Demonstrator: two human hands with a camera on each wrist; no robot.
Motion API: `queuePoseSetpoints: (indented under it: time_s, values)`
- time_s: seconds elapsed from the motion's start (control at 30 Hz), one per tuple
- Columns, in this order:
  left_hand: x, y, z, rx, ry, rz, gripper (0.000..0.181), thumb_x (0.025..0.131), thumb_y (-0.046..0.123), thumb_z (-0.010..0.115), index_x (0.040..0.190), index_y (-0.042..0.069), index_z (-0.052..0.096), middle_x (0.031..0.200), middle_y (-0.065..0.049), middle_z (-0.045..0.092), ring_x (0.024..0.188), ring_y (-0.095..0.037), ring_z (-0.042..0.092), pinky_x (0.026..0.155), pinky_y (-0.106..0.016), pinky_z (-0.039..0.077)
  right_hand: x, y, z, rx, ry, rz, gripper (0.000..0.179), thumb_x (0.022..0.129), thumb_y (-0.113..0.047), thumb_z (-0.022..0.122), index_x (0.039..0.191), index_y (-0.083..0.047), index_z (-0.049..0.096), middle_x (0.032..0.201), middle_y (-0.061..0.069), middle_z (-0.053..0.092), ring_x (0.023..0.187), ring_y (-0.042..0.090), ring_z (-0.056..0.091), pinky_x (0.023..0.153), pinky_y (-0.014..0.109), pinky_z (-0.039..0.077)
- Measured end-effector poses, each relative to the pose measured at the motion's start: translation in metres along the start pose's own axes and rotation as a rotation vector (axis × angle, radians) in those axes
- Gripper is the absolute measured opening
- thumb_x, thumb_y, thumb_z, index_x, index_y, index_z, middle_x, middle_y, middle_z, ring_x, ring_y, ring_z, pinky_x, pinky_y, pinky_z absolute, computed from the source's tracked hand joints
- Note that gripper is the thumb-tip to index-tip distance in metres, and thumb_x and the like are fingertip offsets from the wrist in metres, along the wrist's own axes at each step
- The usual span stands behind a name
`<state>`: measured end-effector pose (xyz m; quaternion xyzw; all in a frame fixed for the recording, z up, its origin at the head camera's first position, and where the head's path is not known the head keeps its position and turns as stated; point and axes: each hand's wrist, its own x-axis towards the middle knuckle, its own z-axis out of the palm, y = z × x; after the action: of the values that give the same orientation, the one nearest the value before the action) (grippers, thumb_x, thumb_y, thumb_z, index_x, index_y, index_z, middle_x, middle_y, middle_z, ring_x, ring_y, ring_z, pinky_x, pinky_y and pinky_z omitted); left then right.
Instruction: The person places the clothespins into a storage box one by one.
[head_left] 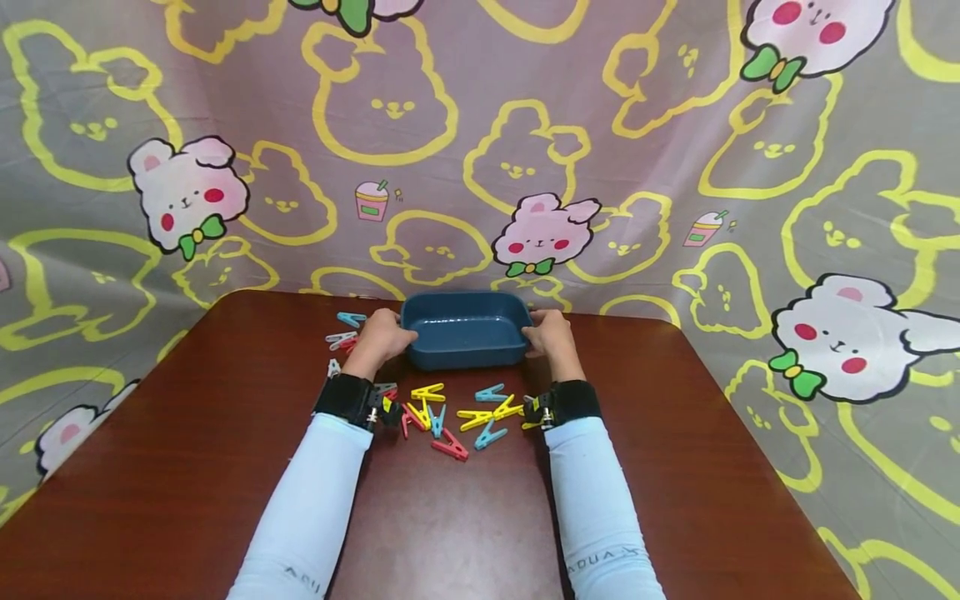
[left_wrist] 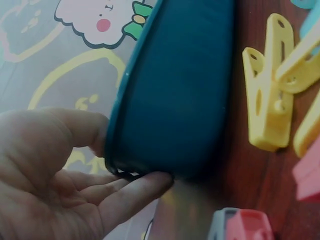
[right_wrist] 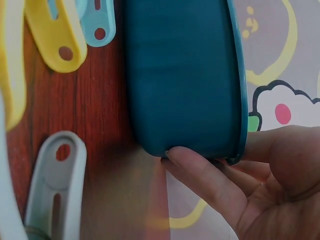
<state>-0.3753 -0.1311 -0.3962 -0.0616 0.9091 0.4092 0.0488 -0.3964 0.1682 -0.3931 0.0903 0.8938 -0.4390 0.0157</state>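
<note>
Pale sleeves reach across the table, past scattered clothespins. The left hand and right hand clasp opposite ends of the blue basin near the far edge, thumbs over the rim, likely steadying it.

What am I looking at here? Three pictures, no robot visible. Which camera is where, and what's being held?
No machine: a person works with bare hands and wears three cameras. The wide picture comes from the head, looking down at a brown table. The two close-ups come from cameras strapped to the wrists.

The left hand and right hand each grip one end of a dark blue tub, thumb over the rim and fingers against the outer wall, as the wrist views show. The tub looks empty.

Coloured plastic clothes pegs lie scattered on the table between the forearms, with a few more beside the left hand.
</note>
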Motion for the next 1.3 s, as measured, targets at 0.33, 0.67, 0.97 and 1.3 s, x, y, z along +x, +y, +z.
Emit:
queuePoseSetpoints:
  time_s: [0.33,0.67,0.97,1.3]
  values:
    - [-0.006,-0.002,-0.008,-0.112,-0.083,0.007,0.066,0.106,0.019,0.063,0.161,-0.009,0.04,0.156,-0.029,0.055,0.135,-0.039,0.067,0.114,-0.048,0.058,-0.009,0.003,-0.005,-0.058,-0.011,-0.023,0.057,0.113,-0.033,0.059,0.158,0.002,0.052,0.154,0.028,0.061,0.13,0.041,0.071,0.11,0.051,0.06]
    - [0.014,-0.015,-0.005,-0.168,-0.03,0.142,0.071,0.109,0.015,0.053,0.17,-0.004,0.023,0.173,-0.029,0.035,0.163,-0.044,0.036,0.132,-0.056,0.038,-0.03,-0.018,-0.027,-0.246,-0.112,0.016,0.051,0.106,-0.027,0.07,0.14,0.009,0.06,0.136,0.028,0.071,0.122,0.038,0.074,0.109,0.049,0.061]
    - [0.019,-0.016,-0.002,-0.169,-0.026,0.181,0.068,0.109,0.01,0.055,0.17,-0.002,0.027,0.172,-0.029,0.037,0.161,-0.044,0.039,0.13,-0.057,0.04,-0.027,-0.024,-0.024,-0.207,-0.155,0.062,0.035,0.105,-0.018,0.073,0.128,0.007,0.063,0.104,0.02,0.078,0.095,0.029,0.082,0.088,0.035,0.067]
    - [0.012,-0.009,-0.005,-0.088,-0.065,0.11,0.077,0.108,0.016,0.063,0.172,0.0,0.024,0.174,-0.029,0.033,0.16,-0.048,0.038,0.128,-0.06,0.042,-0.021,-0.017,-0.013,-0.203,-0.02,0.006,0.029,0.107,-0.015,0.068,0.123,0.009,0.068,0.096,0.02,0.08,0.085,0.028,0.081,0.088,0.037,0.065]
